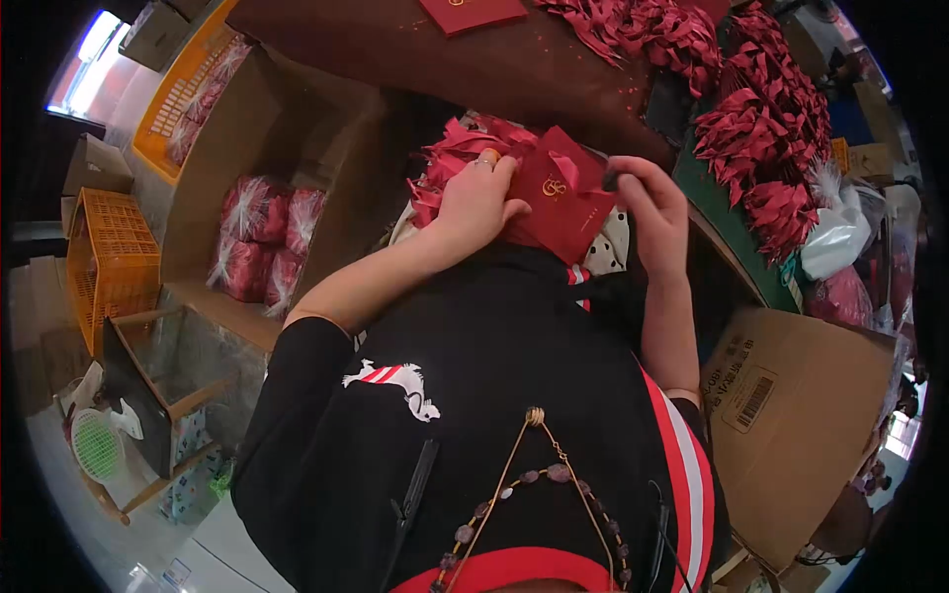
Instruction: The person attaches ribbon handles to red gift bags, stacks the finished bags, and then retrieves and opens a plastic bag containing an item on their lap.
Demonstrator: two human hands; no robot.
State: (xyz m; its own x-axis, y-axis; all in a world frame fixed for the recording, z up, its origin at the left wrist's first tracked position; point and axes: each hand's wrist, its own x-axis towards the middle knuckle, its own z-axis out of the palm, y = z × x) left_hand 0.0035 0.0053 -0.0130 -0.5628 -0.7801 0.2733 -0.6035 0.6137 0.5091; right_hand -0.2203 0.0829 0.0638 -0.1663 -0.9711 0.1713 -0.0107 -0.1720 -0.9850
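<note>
A red pouch or card [565, 212] with a gold logo lies tilted over my lap, a strip of pink-red ribbon [565, 170] crossing its upper part. My left hand [473, 203] grips its left side, thumb on the red surface and fingers at the edge; a ring and something orange show on the fingers. Under and beyond that hand spreads a heap of red ribbons [435, 166]. At the pouch's right edge my right hand [650, 203] is closed in a pinch by the ribbon's end, with a dark covering at a fingertip. Polka-dot cloth [608, 245] shows beneath.
A brown-covered table [395, 40] ahead carries another red card [473, 14] and ribbon piles [756, 128]. To the left, an open carton [213, 168] holds bagged red bundles [259, 232], near orange crates [114, 252]. A cardboard box [791, 415] stands right.
</note>
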